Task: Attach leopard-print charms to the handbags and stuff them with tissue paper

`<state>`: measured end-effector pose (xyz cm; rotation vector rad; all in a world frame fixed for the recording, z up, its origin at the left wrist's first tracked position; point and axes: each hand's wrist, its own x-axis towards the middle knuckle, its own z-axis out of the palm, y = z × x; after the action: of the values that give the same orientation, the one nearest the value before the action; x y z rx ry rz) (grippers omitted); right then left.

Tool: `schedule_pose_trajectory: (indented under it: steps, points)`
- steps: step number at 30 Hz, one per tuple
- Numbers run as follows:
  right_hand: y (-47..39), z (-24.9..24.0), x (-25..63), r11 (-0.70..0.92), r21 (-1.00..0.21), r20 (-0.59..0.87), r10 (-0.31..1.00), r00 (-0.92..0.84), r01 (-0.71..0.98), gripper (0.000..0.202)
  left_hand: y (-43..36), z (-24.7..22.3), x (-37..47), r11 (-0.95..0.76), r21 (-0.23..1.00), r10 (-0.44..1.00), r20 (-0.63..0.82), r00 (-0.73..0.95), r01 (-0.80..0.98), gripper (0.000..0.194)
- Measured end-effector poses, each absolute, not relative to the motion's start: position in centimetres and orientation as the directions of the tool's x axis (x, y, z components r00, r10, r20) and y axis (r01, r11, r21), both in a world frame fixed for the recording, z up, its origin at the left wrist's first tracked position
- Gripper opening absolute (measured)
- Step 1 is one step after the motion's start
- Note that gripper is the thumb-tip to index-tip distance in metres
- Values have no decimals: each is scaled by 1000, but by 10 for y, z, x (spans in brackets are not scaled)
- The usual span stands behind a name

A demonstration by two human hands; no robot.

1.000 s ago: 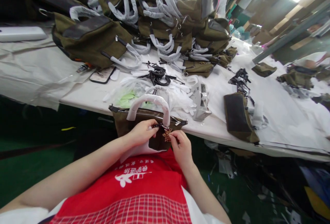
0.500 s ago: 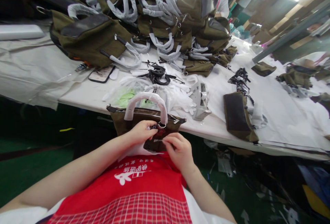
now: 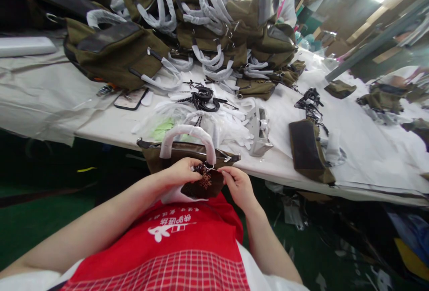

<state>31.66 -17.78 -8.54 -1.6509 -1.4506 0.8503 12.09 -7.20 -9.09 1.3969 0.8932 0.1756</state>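
Observation:
An olive handbag (image 3: pixel 154 154) stands upright at the table's front edge, against my apron. Its handle (image 3: pixel 189 131) is wrapped in white and its top zipper faces up. My left hand (image 3: pixel 186 170) is closed in a pinch on a small dark chain-like piece beside the metal ring (image 3: pixel 209 166) at the handle's base. Just below that ring shows a reddish-brown snowflake-shaped piece (image 3: pixel 205 180) against the bag's front. To its right, my right hand (image 3: pixel 238 186) pinches thumb against forefinger; whatever sits between those fingertips is too small to name.
Olive bags (image 3: pixel 114 54) with wrapped handles are piled along the back. Black straps (image 3: pixel 204 99), a phone (image 3: pixel 130 99), clear plastic and a grey metal device (image 3: pixel 259 132) lie on the white-covered table (image 3: pixel 100 123). Another bag (image 3: pixel 308 150) rests at right. A person (image 3: pixel 287 0) is behind the pile.
My right hand has risen toward the ring, beside the bag's front. The snowflake-shaped piece now shows more plainly between my hands. My left hand keeps its pinch.

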Motion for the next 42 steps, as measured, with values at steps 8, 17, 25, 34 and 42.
schedule_pose_trajectory:
  steps: [8,17,25,34,42]
  points:
    - [-176,-88,312,-28,-863,62,985,159,504,18,-73,-79,119,266,918,589,-396,704,294,22]
    - [-175,-82,309,79,-811,122,992,36,579,19,-71,-83,119,249,904,567,-427,705,347,17]
    - [-174,-87,306,61,-844,111,992,62,533,19,-69,-86,118,256,901,517,-434,737,351,19]
    - [-175,-91,294,-34,-879,51,985,166,475,18,-73,-89,118,373,873,475,-470,744,313,21]
    - [-174,-90,292,-103,-914,-31,982,184,393,16,-74,-95,120,440,850,457,-491,742,291,25]
